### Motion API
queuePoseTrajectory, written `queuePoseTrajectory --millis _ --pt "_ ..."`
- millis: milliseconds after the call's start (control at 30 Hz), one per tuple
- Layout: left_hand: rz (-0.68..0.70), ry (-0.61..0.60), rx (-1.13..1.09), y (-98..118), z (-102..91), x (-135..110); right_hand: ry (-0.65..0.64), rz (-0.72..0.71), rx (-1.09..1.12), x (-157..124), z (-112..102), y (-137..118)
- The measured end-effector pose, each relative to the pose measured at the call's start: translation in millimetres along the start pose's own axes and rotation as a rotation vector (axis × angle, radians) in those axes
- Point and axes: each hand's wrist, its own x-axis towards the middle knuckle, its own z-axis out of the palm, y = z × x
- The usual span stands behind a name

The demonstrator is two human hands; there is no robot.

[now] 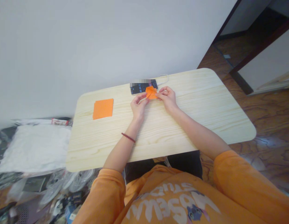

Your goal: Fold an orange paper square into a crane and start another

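Orange paper (151, 92), folded, is held over table (205, 109), 12 o'clock ahead. L hand (138, 107) pinches approx. 7 o'clock edge, R hand (168, 99) approx. 4 o'clock; neither clearly nearer. Long axis: cannot tell. Phone (138, 89) adj., approx. 10 o'clock; orange stack (103, 109) apart, approx. 8 o'clock.

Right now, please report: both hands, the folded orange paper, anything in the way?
Left hand, right hand: both pinching folded orange paper. Smartphone close behind, partly hidden. Square orange paper apart, left.

Free passage runs between orange stack (103, 109) and left hand (138, 107); the phone (137, 89) (cable (168, 78) attached) obstructs just beyond.
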Motion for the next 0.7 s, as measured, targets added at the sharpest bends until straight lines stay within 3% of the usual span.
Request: queuePoseTrajectory --millis 267,533,700 --pt "-0.025 -0.070 -0.033 2.1 -0.7 -0.4 0.039 0.017 -0.014 4.1 -3.5 -0.3" --pt "-0.098 -0.035 -0.046 6.5 -2.2 1.9 0.021 0.022 -0.017 4.9 -4.6 -3.0" --pt "-0.036 0.008 0.029 4.8 -1.9 1.2 -0.039 0.029 -0.047 3.6 -3.6 -5.2"
